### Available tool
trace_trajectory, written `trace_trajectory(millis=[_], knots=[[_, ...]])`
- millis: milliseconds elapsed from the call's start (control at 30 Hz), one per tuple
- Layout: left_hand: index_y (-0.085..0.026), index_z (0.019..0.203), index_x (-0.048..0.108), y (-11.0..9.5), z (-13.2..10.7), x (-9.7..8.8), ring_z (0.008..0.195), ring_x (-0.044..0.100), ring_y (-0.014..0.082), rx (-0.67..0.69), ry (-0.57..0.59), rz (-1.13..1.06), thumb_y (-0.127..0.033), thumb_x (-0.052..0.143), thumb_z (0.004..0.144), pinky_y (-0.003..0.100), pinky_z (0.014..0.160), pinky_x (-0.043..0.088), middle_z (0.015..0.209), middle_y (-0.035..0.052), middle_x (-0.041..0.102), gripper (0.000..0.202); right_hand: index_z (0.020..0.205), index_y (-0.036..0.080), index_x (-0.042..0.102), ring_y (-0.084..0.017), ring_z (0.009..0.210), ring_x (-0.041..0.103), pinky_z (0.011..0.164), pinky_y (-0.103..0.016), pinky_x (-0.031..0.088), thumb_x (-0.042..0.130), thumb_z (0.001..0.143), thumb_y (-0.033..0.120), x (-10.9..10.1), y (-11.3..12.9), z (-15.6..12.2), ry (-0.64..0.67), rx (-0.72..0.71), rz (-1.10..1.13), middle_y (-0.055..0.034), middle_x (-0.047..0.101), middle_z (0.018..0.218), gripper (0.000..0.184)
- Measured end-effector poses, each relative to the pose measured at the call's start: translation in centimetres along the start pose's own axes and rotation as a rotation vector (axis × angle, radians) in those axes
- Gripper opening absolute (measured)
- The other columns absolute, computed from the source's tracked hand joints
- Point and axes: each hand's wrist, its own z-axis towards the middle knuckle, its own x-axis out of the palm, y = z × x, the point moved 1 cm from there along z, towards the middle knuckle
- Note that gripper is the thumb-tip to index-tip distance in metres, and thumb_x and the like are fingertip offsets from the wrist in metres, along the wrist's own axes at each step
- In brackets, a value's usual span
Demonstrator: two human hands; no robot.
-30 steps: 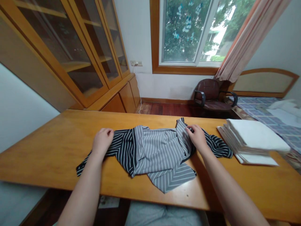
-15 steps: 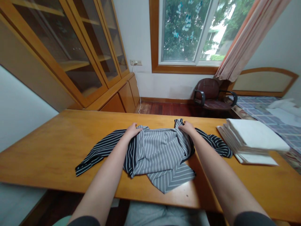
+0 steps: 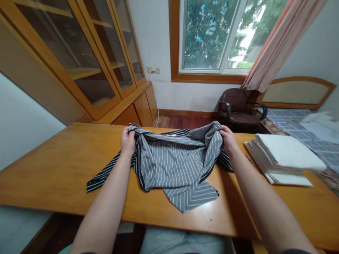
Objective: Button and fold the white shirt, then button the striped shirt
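A striped garment [image 3: 174,165], black outside and grey inside with thin white stripes, lies partly on the wooden table [image 3: 53,169]. My left hand [image 3: 128,141] is closed on its upper left edge and my right hand [image 3: 228,139] is closed on its upper right edge. Both hands hold that edge lifted above the table, stretched between them. The lower part of the garment rests on the table, and a black sleeve trails off to the left.
A stack of folded white cloths [image 3: 284,157] sits on the table at the right. Behind the table are a brown armchair [image 3: 238,107], a window, a glass-door wooden cabinet [image 3: 87,63] on the left and a bed [image 3: 304,123] on the right.
Both hands moved from the garment's sides to its far edge, gripped it and lifted it off the table; the cloth now hangs stretched between them.
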Motion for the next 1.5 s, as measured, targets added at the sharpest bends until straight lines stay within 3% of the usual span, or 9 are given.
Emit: trace_trajectory(millis=[133,300,467,633,767,867,967,1267,1500], knots=[[-0.021,0.084,0.06,0.9,-0.9,-2.9,0.105,0.058,0.0215,0.084,-0.026,0.047,-0.029,0.052,0.077,0.037,0.104,0.043,0.101,0.0052,0.059,0.014,0.071,0.023,0.06,-0.014,0.064,0.055,0.064,-0.025,0.043,0.067,0.055,0.028,-3.2,-0.5,-1.4,-0.04,0.037,0.125,0.005,0.061,0.066,0.019],[-0.021,0.07,0.058,2.2,-2.9,-4.0,0.124,0.051,0.0276,0.102,0.419,0.239,-0.028,0.052,0.07,0.047,0.112,0.036,0.125,0.0091,0.056,0.009,0.055,0.02,0.057,-0.018,0.072,0.06,0.068,-0.028,0.044,0.064,0.053,0.025,-5.9,-2.0,-3.4,0.031,0.124,-0.07,-0.0016,0.068,0.074,0.009],[-0.02,0.083,0.062,1.6,-3.5,-3.2,0.12,0.054,0.0264,0.141,0.516,0.392,-0.037,0.048,0.082,0.045,0.111,0.036,0.123,0.011,0.061,0.022,0.061,0.021,0.063,-0.023,0.073,0.06,0.071,-0.032,0.044,0.051,0.065,0.022,-6.8,-1.6,-4.2,0.057,0.158,-0.724,-0.0041,0.066,0.066,0.012],[-0.021,0.1,0.068,0.2,-3.6,-1.4,0.121,0.052,0.0286,0.217,0.448,0.633,-0.047,0.05,0.089,0.044,0.112,0.033,0.122,0.0107,0.063,0.034,0.089,0.018,0.069,-0.031,0.097,0.056,0.088,-0.041,0.042,0.047,0.079,0.018,-4.4,0.8,-5.0,-0.173,-0.228,-1.259,-0.0138,0.068,0.097,0.024],[-0.022,0.11,0.07,-0.3,-5.1,0.3,0.116,0.054,0.0293,0.231,0.669,0.676,-0.053,0.055,0.088,0.042,0.109,0.036,0.119,0.0093,0.065,0.041,0.108,0.017,0.068,-0.031,0.109,0.053,0.1,-0.041,0.039,0.047,0.085,0.017,0.0,1.8,-5.9,0.06,-0.483,-1.255,-0.0143,0.064,0.11,0.032],[-0.026,0.116,0.069,0.0,-6.4,1.1,0.114,0.054,0.029,0.21,0.779,0.71,-0.055,0.06,0.086,0.041,0.107,0.037,0.119,0.0075,0.065,0.043,0.123,0.018,0.063,-0.029,0.115,0.053,0.103,-0.039,0.038,0.049,0.092,0.028,2.9,0.9,-6.6,0.348,-0.496,-1.261,-0.0135,0.063,0.121,0.036],[-0.028,0.122,0.066,0.5,-7.4,0.9,0.116,0.052,0.029,0.195,0.784,0.749,-0.053,0.062,0.086,0.041,0.106,0.038,0.122,0.0072,0.063,0.044,0.138,0.019,0.053,-0.03,0.12,0.051,0.102,-0.04,0.039,0.056,0.092,0.04,4.0,-1.0,-7.3,0.454,-0.437,-1.363,-0.014,0.06,0.13,0.05],[-0.026,0.124,0.064,1.0,-9.5,-3.2,0.111,0.053,0.0283,0.235,0.773,0.625,-0.046,0.063,0.084,0.042,0.103,0.041,0.12,0.0072,0.061,0.044,0.12,0.025,0.066,-0.029,0.105,0.054,0.083,-0.037,0.043,0.065,0.086,0.026,0.3,-2.9,-9.1,0.436,-0.371,-1.511,-0.0114,0.063,0.114,0.034],[-0.025,0.11,0.069,0.2,-11.1,-6.1,0.105,0.057,0.0283,0.126,0.708,0.636,-0.031,0.057,0.081,0.041,0.099,0.045,0.105,0.0075,0.064,0.033,0.09,0.024,0.07,-0.028,0.093,0.055,0.085,-0.039,0.045,0.074,0.078,0.051,-3.6,-2.1,-10.7,0.511,-0.321,-1.232,-0.0076,0.064,0.094,0.03]])
